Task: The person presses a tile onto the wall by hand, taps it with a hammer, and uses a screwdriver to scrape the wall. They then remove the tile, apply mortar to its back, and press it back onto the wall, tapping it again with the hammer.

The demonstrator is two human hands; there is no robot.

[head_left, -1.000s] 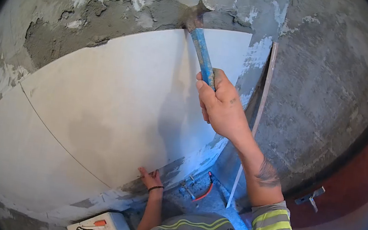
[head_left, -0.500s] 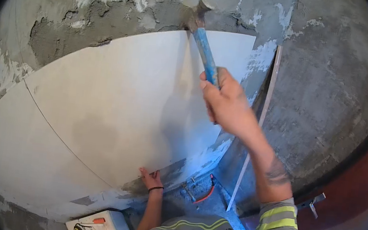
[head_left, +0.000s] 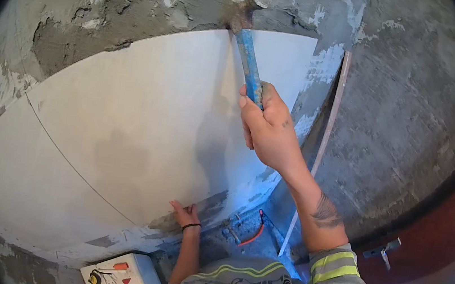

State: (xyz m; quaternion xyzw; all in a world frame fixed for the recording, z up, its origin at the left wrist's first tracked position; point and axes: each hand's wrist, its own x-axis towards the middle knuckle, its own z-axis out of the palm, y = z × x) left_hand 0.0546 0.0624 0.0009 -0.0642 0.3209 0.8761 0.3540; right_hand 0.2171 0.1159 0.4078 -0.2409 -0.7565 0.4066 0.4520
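Left: the smaller visible wall tile (head_left: 3,165) meets the large white tile (head_left: 147,104) along a thin dark joint (head_left: 74,166). Near me, below the tiles, sits a white box (head_left: 147,274) bearing a tape measure (head_left: 95,279). My left hand (head_left: 185,215) is at the large tile's lower edge, fingers extended and partly spread; contact at the tips cannot be confirmed. A red hose (head_left: 254,235) lies to its right, with a gap between. The hammer (head_left: 248,59) has its head at the tile's upper edge, by rough mortar (head_left: 99,30); its blue handle is closed in the curled fingers of my right hand (head_left: 268,125). Open tile face separates both hands. Right: a long narrow strip (head_left: 330,112) stands tilted, its upper part apart from my knuckles, its middle passing behind my forearm.
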